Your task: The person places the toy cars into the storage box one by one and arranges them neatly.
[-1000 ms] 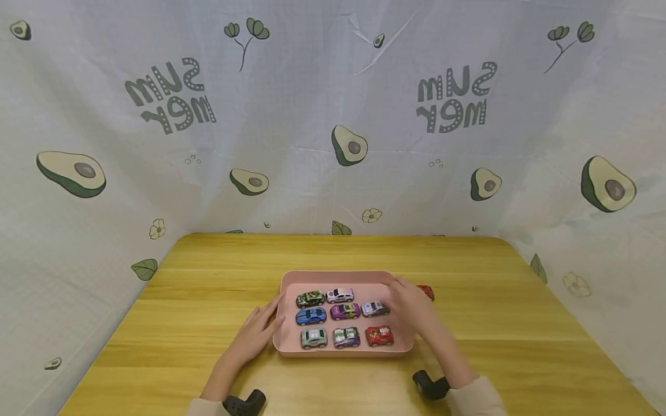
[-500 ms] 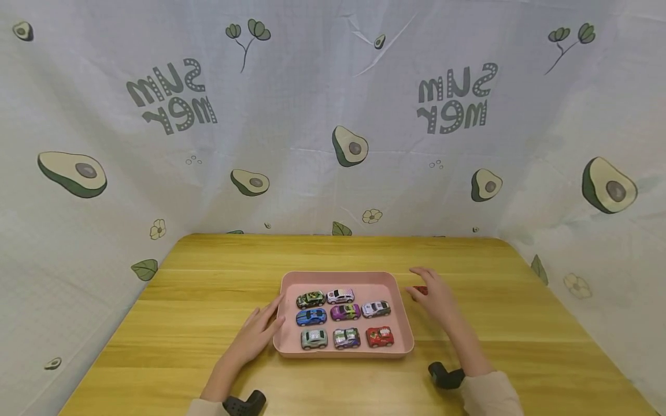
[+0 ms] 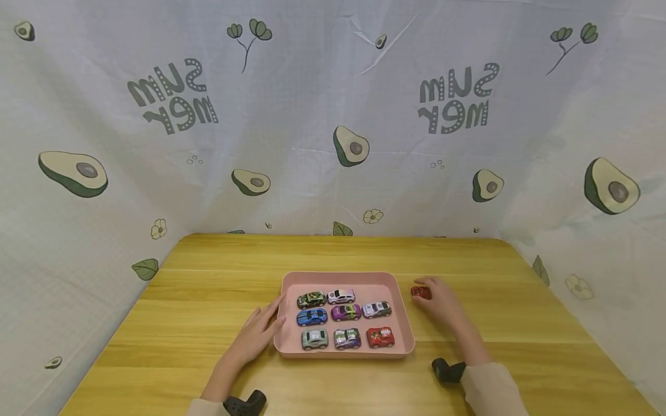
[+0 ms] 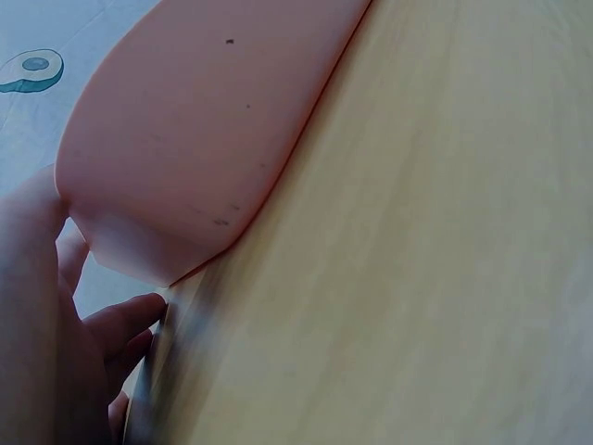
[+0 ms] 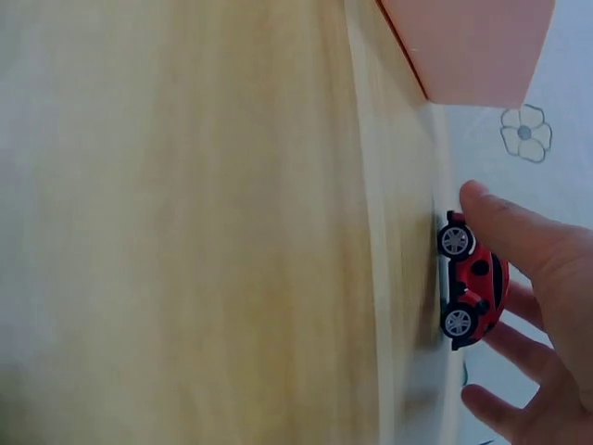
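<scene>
My right hand (image 3: 441, 301) is at a small red toy car (image 3: 420, 292) on the table, right of the pink tray. In the right wrist view, this red car (image 5: 477, 283) has black spots and silver wheels; the thumb of my right hand (image 5: 556, 306) lies along its near side and the other fingers curl behind it. Part of the car is hidden there. My left hand (image 3: 254, 332) rests with spread fingers against the left side of the tray (image 3: 343, 353). In the left wrist view, fingers of my left hand (image 4: 83, 324) touch the tray's end wall (image 4: 130, 246).
Several toy cars stand in rows inside the tray, among them a blue car (image 3: 312, 317), a purple car (image 3: 346, 312) and a red car (image 3: 380, 337). The wooden table (image 3: 218, 271) meets a white curtain (image 3: 296, 115) with avocado prints behind.
My right hand has moved right, from over the tray's right side to the red toy car outside it, and its fingers have drawn in around the car. My left hand stays put.
</scene>
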Available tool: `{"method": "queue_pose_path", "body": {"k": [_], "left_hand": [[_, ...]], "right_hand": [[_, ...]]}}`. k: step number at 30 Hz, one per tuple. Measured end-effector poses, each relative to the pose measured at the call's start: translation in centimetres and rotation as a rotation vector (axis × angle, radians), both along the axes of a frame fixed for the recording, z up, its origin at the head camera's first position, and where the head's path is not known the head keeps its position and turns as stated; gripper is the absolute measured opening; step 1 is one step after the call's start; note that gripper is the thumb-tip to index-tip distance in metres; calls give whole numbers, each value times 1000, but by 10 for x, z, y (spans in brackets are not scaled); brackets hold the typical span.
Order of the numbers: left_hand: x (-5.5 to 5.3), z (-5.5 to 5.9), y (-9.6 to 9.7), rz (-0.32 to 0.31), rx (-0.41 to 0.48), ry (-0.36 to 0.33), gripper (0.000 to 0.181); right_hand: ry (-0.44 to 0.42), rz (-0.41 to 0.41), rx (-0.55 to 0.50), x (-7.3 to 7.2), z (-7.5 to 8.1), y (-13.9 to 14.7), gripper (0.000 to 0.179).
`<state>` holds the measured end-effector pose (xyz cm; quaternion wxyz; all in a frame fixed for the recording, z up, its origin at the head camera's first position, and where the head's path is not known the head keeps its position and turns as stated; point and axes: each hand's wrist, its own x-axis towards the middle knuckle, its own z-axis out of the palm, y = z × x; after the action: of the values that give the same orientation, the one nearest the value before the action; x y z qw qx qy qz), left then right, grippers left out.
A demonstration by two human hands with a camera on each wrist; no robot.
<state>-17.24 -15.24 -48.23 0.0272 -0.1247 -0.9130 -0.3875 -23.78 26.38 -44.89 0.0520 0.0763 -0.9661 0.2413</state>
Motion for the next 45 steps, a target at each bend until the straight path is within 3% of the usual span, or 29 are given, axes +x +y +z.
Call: {"method": "queue_pose_path", "body": {"k": [16, 21, 25, 29, 35, 39, 45], "left_hand": [[-1, -1, -1, -5, 1, -8, 52], [0, 0, -1, -1, -8, -15, 53], [0, 1, 0, -1, -14, -20, 53], [1, 3, 0, -4, -11, -25, 52], [1, 5, 0, -3, -8, -28, 52], [0, 5, 1, -1, -10, -27, 53], [0, 3, 1, -6, -7, -22, 53]], "right_hand": [[-24, 38, -9, -2, -2, 3, 39], [-28, 34, -38, -3, 6, 2, 40], [36, 63, -15, -4, 20, -4, 40], [79, 70, 20, -2, 36, -15, 41], [59, 73, 48, 4, 55, -44, 42], [46, 101, 44, 6, 56, -66, 41], [-5, 120, 59, 4, 46, -95, 38]]}}
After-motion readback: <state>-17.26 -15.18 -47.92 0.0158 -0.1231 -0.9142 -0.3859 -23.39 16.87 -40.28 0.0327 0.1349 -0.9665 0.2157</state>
